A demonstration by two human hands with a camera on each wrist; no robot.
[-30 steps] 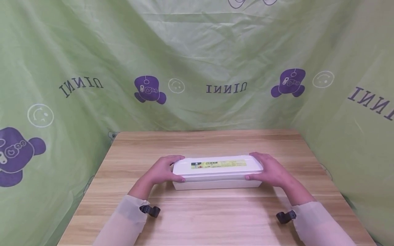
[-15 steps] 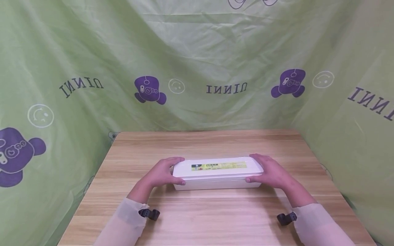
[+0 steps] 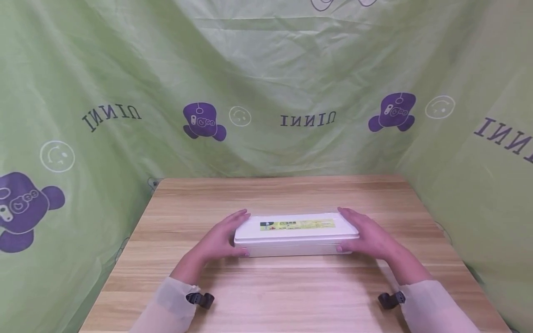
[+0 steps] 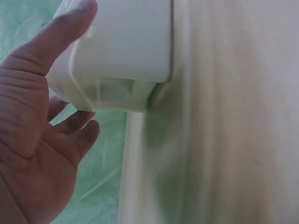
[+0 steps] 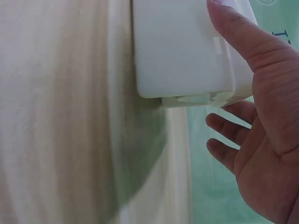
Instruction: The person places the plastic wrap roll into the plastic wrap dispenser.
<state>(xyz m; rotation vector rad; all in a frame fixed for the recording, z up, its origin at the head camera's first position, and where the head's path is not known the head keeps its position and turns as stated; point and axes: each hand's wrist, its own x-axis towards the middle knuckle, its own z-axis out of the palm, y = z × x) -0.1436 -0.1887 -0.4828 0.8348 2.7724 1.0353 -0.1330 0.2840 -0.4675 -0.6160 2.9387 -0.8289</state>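
Note:
A long white plastic storage box lies crosswise on the table, its white lid seated flat on top. On that lid is a yellow-green label. My left hand holds the box's left end, thumb on the front face and fingers reaching behind. The right hand grips the other end in the same way. In the left wrist view, the left thumb presses the side of the box. From the right wrist, the lower fingers look apart from the box.
The box stands on a wood-grain table. Green fabric with purple cartoon figures hangs behind it and along both sides. A small black camera is strapped at the left sleeve, another black camera at the right.
The lid, slightly raised and uneven along the front earlier, has come down level on the box. Both thumbs have slid from the lid's edge down to the box's front face.

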